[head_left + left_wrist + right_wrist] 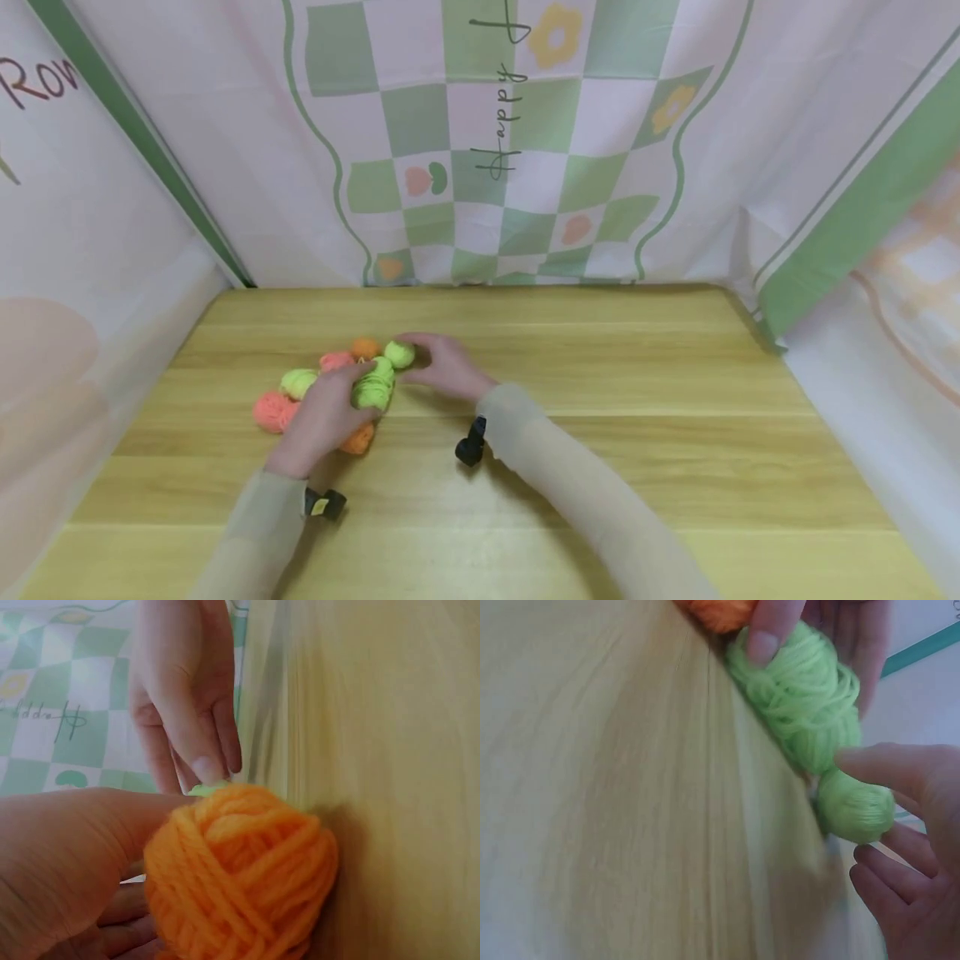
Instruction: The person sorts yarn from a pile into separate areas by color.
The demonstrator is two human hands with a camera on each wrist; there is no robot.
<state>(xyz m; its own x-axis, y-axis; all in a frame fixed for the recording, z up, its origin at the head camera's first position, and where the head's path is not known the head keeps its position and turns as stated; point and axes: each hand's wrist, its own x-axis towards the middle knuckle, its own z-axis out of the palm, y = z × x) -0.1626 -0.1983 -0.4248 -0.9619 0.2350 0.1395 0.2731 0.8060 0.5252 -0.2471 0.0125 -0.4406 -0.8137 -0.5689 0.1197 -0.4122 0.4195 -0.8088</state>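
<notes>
My left hand (326,417) holds a light-green yarn ball (375,386), thumb on its near side and fingers over its far side. My right hand (447,367) curves its thumb and fingers round a smaller yellow-green yarn ball (400,354) at the cluster's right end. In the right wrist view, this small ball (856,808) sits against the end of the loosely wound green ball (799,697). Beside the left hand lies an orange yarn ball (244,874), large in the left wrist view. How firmly the right fingertips press is hard to see.
Several more yarn balls crowd round the left hand: a coral one (274,412), a yellow one (298,382), a pink one (337,361) and a small orange one (365,348). They lie on a wooden table (600,467), with a checked cloth (510,183) hanging behind.
</notes>
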